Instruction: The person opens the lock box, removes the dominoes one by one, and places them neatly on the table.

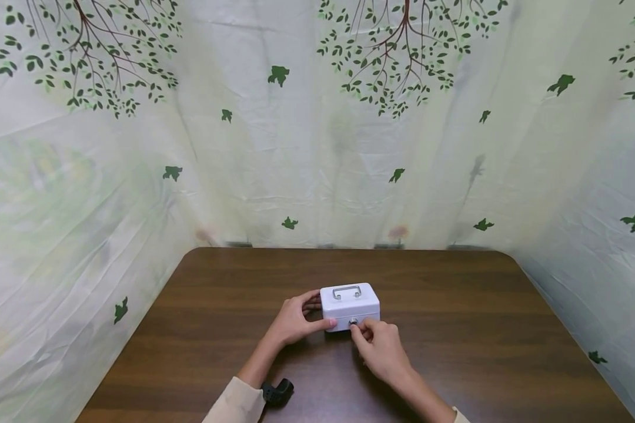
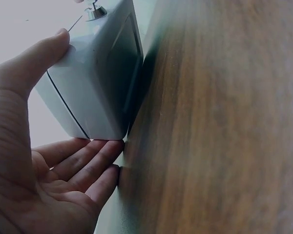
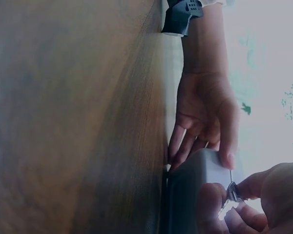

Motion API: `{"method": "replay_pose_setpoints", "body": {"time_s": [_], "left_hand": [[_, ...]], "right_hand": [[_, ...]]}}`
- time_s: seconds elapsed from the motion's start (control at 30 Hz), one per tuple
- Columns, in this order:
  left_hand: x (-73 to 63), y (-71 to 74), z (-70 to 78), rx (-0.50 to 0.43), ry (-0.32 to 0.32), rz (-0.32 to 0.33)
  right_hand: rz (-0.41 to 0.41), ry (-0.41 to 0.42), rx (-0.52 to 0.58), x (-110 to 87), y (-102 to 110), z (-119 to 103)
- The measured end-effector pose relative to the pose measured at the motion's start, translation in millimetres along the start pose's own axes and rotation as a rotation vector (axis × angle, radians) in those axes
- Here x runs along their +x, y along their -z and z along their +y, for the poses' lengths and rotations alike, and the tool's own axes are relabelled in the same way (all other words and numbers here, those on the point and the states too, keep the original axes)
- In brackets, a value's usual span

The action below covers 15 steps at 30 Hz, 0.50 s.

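Resting flat on the brown, wood-grained worktop (image 1: 455, 299), a small white box (image 1: 350, 306) stands between the two hands of a person, slightly right of centre in the head view and apart from the worktop's far edge. The lid (image 1: 368, 298) is down, marked off from the body by a fine dark seam visible in the left wrist view; a metal handle (image 1: 347, 292) lies on top, and a round metal lock (image 2: 95, 13) projects from the front face. Left grip (image 1: 293, 320): spread about the near left corner of the box, the thumb (image 2: 46, 53) laid on the front face and the fingers (image 2: 95, 165) extended nearly straight, fingertips touching the left side close to the worktop. Right grip (image 1: 382, 349): thumb and forefinger pinching a small metal key (image 3: 229, 207) at the lock, the other fingers curled beneath; glare in the right wrist view obscures the finer outline of the key. A black device (image 1: 278, 392) is worn on the left wrist, just beside the cuff of a cream sleeve (image 1: 237, 404). Beyond the worktop and along both sides hangs a pale curtain (image 1: 338, 147), printed with slender branches (image 1: 87, 29) and scattered green leaves (image 1: 278, 75)
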<state>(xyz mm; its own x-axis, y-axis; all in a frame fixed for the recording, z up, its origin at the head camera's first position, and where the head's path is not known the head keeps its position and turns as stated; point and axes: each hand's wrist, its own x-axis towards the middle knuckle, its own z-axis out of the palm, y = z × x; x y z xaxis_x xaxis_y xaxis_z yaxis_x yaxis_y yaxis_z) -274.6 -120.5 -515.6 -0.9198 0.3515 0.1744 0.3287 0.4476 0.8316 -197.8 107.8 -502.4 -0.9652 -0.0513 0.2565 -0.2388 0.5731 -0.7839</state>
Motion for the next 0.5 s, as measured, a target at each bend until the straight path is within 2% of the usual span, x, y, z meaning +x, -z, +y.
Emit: {"method": "replay_pose_setpoints", "body": {"time_s": [0.23, 0.37, 0.5], "left_hand": [[-0.3, -2.2, -1.4, -0.007, 0.006, -0.011], [1.3, -2.5, -3.3, -0.002, 0.008, -0.006], [1.7, -2.8, -5.0, -0.004, 0.011, -0.005]], "right_hand": [[-0.107, -0.099, 0.176, -2.5, 2.7, 2.0], [-0.125, -0.136, 0.223, -0.9, 3.1, 3.2], [-0.144, -0.185, 0.314, -0.1, 3.9, 3.4]]}}
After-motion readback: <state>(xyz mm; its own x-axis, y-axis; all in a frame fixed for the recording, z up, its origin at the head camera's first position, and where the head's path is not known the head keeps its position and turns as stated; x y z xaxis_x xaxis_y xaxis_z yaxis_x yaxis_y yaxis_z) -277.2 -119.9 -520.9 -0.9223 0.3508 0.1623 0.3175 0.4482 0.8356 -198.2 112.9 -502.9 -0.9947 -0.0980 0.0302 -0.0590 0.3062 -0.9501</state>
